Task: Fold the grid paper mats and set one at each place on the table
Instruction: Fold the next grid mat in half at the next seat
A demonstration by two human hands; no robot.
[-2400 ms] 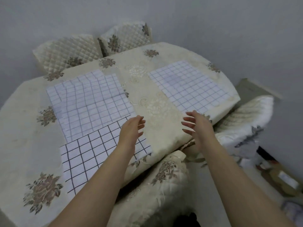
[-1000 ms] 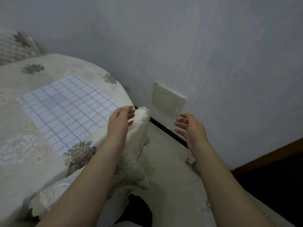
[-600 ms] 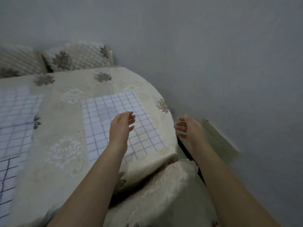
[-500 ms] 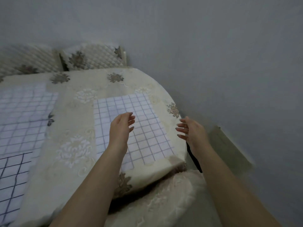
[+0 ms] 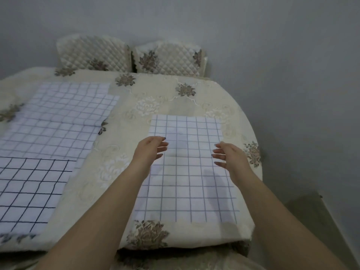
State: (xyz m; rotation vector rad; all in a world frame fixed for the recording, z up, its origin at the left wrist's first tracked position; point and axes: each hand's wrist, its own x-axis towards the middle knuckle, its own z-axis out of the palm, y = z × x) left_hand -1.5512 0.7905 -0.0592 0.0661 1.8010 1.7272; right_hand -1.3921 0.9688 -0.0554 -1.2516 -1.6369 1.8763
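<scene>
Both my left hand [image 5: 149, 151] and right hand [image 5: 229, 154] hover open, gripping nothing, above the near mat [image 5: 185, 184], whose sides my forearms partly hide.

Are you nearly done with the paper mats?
Partly. One mat lies flat near the table edge, and a dark-lined mat lies at the left. Neither the left hand nor the right hand holds anything; both are open over the first mat. The big sheets at the left look unfolded, so folding remains.
</scene>
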